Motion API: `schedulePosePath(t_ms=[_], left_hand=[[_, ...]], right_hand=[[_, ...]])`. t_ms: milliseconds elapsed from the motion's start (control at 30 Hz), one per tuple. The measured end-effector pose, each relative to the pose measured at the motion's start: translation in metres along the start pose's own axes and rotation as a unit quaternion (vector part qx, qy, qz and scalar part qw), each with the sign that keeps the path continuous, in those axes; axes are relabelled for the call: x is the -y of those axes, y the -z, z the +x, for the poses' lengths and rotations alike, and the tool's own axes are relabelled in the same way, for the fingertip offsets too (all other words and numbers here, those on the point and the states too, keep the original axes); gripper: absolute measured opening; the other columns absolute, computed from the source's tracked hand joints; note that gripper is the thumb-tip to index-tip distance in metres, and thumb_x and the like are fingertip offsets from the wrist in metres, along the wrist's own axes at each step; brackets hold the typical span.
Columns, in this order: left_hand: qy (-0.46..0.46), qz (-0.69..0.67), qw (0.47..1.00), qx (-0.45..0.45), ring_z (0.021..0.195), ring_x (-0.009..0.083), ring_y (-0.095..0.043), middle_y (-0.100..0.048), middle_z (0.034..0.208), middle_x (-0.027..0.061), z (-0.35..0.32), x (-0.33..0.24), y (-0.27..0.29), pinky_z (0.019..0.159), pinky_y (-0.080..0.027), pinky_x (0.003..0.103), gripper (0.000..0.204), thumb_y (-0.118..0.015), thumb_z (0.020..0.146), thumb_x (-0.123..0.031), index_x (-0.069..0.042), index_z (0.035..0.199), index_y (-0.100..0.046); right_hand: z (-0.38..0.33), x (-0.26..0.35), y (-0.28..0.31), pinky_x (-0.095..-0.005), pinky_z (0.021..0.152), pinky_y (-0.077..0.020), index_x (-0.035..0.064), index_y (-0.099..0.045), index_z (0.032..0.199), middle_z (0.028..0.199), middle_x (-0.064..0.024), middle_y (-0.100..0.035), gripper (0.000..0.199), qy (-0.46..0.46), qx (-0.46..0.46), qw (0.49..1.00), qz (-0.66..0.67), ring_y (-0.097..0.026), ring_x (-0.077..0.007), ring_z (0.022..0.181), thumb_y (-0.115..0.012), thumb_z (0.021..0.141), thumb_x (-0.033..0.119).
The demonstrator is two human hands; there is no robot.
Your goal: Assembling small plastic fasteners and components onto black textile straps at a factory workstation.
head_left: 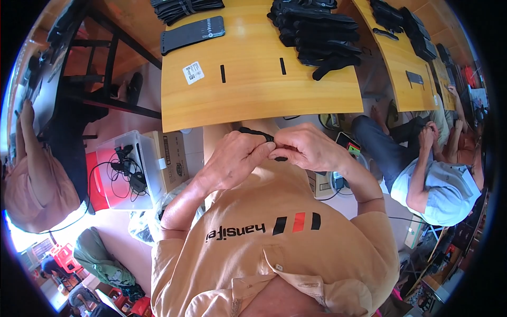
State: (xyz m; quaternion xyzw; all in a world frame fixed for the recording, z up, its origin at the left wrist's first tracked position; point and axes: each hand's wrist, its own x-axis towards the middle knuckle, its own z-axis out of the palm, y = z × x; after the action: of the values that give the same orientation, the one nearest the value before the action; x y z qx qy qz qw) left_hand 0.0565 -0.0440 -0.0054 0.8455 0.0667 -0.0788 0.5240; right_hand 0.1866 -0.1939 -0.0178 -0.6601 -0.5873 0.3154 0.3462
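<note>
Two bare hands meet just below the near edge of a yellow wooden table [253, 100], seen from above by a head-worn camera. Left hand [235, 158] and right hand [306, 148] are curled close together, fingers touching, and between them they pinch a small black strap-like piece [257, 132], which sits at the centre of the view, just under the table edge and above the person's lap. Both grips are narrow and closed on that piece; only its short ends show past the fingers. Below the hands, toward 6 o'clock, the person's peach-coloured shirt [274, 248] fills the lower frame. On the table at 12 o'clock lies a heap of black gloves [317, 31], well apart from the hands. At 11 o'clock a flat black rectangular card [193, 33] rests on the tabletop, with another bundle of black items [185, 8] at the far edge beyond it, and a small white label [193, 72] is stuck to the wood nearer the hands. At 9 o'clock, on the floor beside the person, stands a clear plastic bin [127, 169] holding black cables, with a cardboard box [171, 158] just beside it. At 3 o'clock another person in a pale blue shirt [438, 190] sits at a neighbouring table [401, 68]. At the far left edge a third person's arm [26, 158] is visible.
</note>
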Motion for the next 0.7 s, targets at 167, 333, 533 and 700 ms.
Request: schedulePosePath(t_ms=[167,333,533,700], left_hand=[[0.031,-0.067,0.997,0.019,0.055,0.0351,-0.046,-0.047,0.055,0.0177,0.002,0.006,-0.003,0.056,-0.036,0.042,0.036,-0.045,0.089,-0.026,0.004,0.070,-0.054],[0.036,-0.089,0.995,0.037,0.051,0.0291,-0.041,-0.042,0.053,0.0158,0.003,0.013,-0.004,0.053,-0.033,0.039,0.037,-0.045,0.089,-0.026,0.004,0.068,-0.050],[0.035,-0.187,0.981,0.027,0.050,0.0151,-0.036,-0.038,0.051,0.0055,0.005,0.024,-0.014,0.050,-0.031,0.032,0.040,-0.047,0.091,-0.026,0.002,0.064,-0.046],[0.057,-0.312,0.948,-0.013,0.053,0.0053,-0.032,-0.036,0.053,-0.0044,0.008,0.026,-0.026,0.047,-0.026,0.025,0.041,-0.048,0.093,-0.026,-0.002,0.061,-0.045]], right_hand=[[0.001,-0.005,-0.003,-0.0417,0.051,-0.0345,-0.0014,-0.049,0.071,0.061,-0.0180,-0.048,0.018,0.014,-0.003,0.999,0.044,-0.047,-0.0377,0.059,-0.062,0.078,0.009],[0.000,-0.014,-0.002,-0.0372,0.048,-0.0300,-0.0015,-0.046,0.070,0.056,-0.0154,-0.039,0.016,-0.017,0.052,0.984,0.168,-0.037,-0.0293,0.049,-0.059,0.077,0.003],[-0.006,-0.024,-0.009,-0.0212,0.041,-0.0386,-0.0012,-0.055,0.073,0.056,-0.0044,-0.052,0.016,0.007,0.017,0.983,0.181,-0.051,-0.0103,0.043,-0.049,0.084,0.008],[-0.011,-0.020,-0.019,-0.0195,0.038,-0.0362,-0.0003,-0.053,0.067,0.053,-0.0021,-0.051,0.020,-0.067,-0.056,0.944,0.318,-0.048,-0.0073,0.041,-0.047,0.083,0.010]])
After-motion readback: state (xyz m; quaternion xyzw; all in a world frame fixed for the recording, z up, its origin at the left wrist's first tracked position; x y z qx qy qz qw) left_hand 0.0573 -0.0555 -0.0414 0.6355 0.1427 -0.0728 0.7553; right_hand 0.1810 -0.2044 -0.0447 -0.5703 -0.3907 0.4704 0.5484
